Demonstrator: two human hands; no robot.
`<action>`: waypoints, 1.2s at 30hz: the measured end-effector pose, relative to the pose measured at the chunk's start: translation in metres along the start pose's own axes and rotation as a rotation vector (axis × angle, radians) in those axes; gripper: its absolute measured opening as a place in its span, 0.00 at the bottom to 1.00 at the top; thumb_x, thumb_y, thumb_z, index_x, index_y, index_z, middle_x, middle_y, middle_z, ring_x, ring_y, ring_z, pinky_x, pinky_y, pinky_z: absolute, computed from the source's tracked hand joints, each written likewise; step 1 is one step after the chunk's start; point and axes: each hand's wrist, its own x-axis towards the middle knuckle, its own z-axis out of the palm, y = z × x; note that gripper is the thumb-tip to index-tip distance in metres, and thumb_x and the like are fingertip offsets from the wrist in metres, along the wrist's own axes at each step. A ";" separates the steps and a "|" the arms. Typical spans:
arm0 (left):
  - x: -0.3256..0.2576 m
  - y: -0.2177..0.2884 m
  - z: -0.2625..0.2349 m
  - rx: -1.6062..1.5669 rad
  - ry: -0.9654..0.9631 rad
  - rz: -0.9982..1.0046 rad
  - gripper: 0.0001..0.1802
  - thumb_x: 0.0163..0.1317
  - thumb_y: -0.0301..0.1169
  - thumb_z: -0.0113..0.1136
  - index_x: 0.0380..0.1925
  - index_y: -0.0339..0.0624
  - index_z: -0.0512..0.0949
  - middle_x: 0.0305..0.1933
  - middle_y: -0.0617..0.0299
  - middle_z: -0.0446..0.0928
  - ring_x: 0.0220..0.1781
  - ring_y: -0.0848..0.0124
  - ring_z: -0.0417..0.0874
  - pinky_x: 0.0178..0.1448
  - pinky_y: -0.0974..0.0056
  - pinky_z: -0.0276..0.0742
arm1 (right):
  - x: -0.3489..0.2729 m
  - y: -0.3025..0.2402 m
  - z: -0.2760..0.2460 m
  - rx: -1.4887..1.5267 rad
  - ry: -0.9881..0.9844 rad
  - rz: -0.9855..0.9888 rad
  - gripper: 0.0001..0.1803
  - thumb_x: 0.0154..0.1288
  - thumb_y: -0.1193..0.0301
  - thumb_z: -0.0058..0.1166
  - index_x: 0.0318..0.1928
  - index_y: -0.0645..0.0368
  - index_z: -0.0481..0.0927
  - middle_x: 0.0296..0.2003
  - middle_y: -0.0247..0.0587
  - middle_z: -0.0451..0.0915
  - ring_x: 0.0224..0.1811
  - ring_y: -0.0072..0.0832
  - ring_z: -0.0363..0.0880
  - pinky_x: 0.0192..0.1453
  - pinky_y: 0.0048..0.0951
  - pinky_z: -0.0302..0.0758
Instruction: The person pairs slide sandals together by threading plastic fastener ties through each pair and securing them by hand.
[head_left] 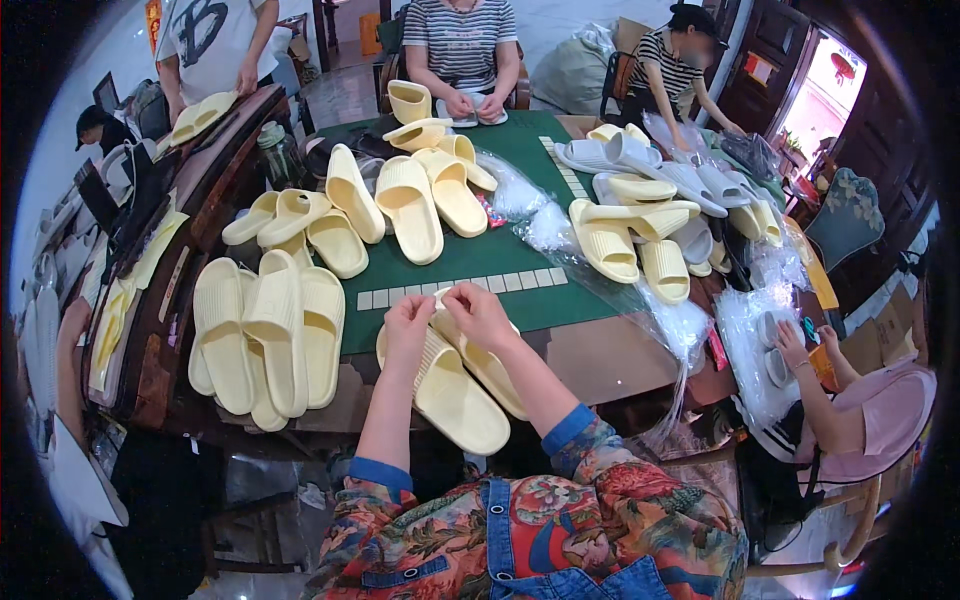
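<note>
A pair of pale yellow slide slippers lies at the table's near edge, toes pointing away from me. Above their front ends my left hand and my right hand are close together, each with thumb and fingers pinched. Whatever they pinch, if anything, is too small or hidden to make out. Just beyond my hands runs a row of small white squares on the green table mat. To the left rests a cluster of more yellow slippers, partly overlapping.
More yellow slippers spread across the mat's far middle. At the right, yellow and grey slippers are piled beside clear plastic bags. A glass jar stands far left. Several other people work around the table; one person's hand handles grey slippers at right.
</note>
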 end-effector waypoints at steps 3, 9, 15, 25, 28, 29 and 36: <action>-0.003 0.002 0.001 -0.053 0.058 -0.016 0.06 0.61 0.28 0.55 0.32 0.35 0.75 0.30 0.65 0.76 0.32 0.79 0.73 0.40 0.74 0.69 | -0.001 0.001 0.001 -0.030 -0.099 -0.014 0.08 0.59 0.70 0.53 0.33 0.62 0.76 0.28 0.45 0.78 0.27 0.35 0.77 0.33 0.31 0.74; -0.001 0.005 -0.003 -0.005 -0.006 -0.039 0.06 0.60 0.28 0.56 0.31 0.35 0.76 0.30 0.65 0.76 0.32 0.79 0.73 0.39 0.75 0.68 | -0.003 -0.003 -0.004 0.024 -0.087 -0.001 0.08 0.59 0.69 0.54 0.32 0.62 0.75 0.27 0.44 0.78 0.27 0.35 0.76 0.33 0.32 0.73; -0.002 -0.005 -0.001 -0.008 0.075 -0.001 0.05 0.60 0.27 0.56 0.31 0.35 0.76 0.31 0.66 0.76 0.32 0.80 0.72 0.39 0.75 0.68 | -0.002 -0.003 -0.003 -0.037 -0.045 -0.052 0.07 0.59 0.70 0.53 0.32 0.62 0.75 0.27 0.45 0.77 0.28 0.38 0.76 0.32 0.33 0.73; 0.000 -0.007 -0.002 -0.007 0.007 0.033 0.04 0.60 0.26 0.56 0.31 0.36 0.75 0.30 0.67 0.75 0.32 0.80 0.72 0.39 0.74 0.69 | -0.003 0.005 0.002 -0.006 -0.038 -0.113 0.07 0.57 0.70 0.54 0.32 0.62 0.76 0.27 0.46 0.76 0.27 0.38 0.75 0.32 0.34 0.72; -0.003 -0.007 0.001 0.014 0.062 0.047 0.04 0.60 0.26 0.56 0.31 0.36 0.75 0.31 0.67 0.75 0.33 0.80 0.73 0.39 0.74 0.69 | -0.003 0.005 0.002 -0.037 -0.018 -0.119 0.06 0.59 0.71 0.54 0.32 0.62 0.76 0.26 0.41 0.76 0.24 0.28 0.73 0.30 0.28 0.71; -0.002 -0.007 0.001 0.013 0.057 0.045 0.04 0.60 0.26 0.56 0.31 0.36 0.75 0.31 0.67 0.75 0.33 0.80 0.73 0.39 0.74 0.69 | -0.003 0.005 0.002 -0.047 -0.024 -0.121 0.07 0.59 0.71 0.54 0.32 0.62 0.76 0.26 0.41 0.76 0.24 0.28 0.73 0.30 0.28 0.71; 0.002 -0.005 0.003 0.056 0.038 0.053 0.06 0.59 0.27 0.57 0.31 0.34 0.75 0.30 0.66 0.75 0.32 0.80 0.72 0.37 0.74 0.69 | -0.003 0.006 0.000 -0.011 0.000 -0.098 0.08 0.59 0.70 0.55 0.33 0.62 0.76 0.25 0.41 0.76 0.24 0.28 0.72 0.30 0.28 0.71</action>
